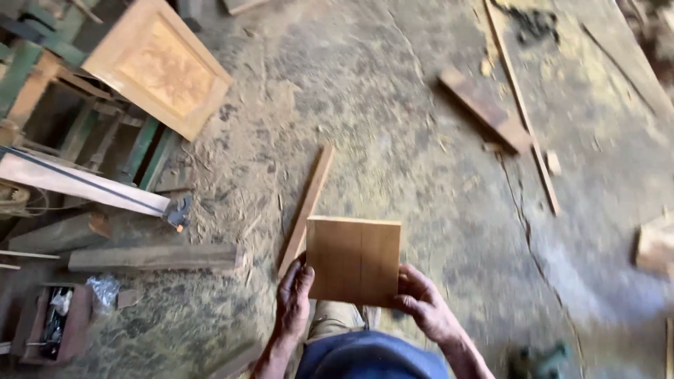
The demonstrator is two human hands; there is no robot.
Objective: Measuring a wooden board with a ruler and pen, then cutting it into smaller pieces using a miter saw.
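A small square brown wooden panel [353, 258] is held flat in front of me, above the dusty floor. My left hand [293, 296] grips its lower left edge with the thumb on top. Gripping the lower right edge is my right hand [424, 304], its fingers curled around the edge. Below the panel I see my blue shirt [368, 356] and a trouser leg.
A long thin wood strip [306, 208] lies on the floor just behind the panel. A framed wooden door panel [156, 65] leans at the far left over green framework. Planks [153, 257], a short board [485, 109], a thin lath [523, 112] and sawdust lie around.
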